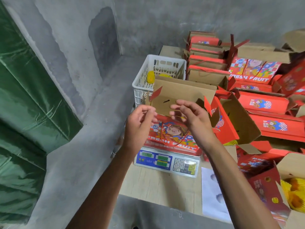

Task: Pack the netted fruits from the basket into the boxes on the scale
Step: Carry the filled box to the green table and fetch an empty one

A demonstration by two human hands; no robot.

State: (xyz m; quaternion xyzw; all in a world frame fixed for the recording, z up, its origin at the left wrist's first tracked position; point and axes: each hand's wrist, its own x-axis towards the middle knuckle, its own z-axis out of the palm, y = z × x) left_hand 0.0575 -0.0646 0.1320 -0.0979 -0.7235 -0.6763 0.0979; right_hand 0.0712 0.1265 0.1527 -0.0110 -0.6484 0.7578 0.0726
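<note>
At the centre of the frame both hands hover over a red box (171,134) that sits on the scale (166,161). The left hand (140,123) has its fingers loosely curled and the right hand (189,116) has its fingers bent and spread; whether either one pinches the thin cord of the box I cannot tell, as the fingertips are blurred. The box's brown flap (181,95) stands up behind the hands.

The scale rests on a pale worktop (158,184) in the lower middle of the frame. Just behind the box, toward the upper middle, stands a white basket (143,80). One yellow netted fruit (150,77) lies against its left wall, and a second yellow shape shows further in, mostly hidden by the flap.

The right side of the frame is filled with red boxes (264,103), some open and some flat, in a loose heap. At the lower right an open carton (293,166) holds yellow nets (293,192). A white sheet (212,195) lies on the worktop right of the scale. A green tarp (24,100) covers the left edge.
</note>
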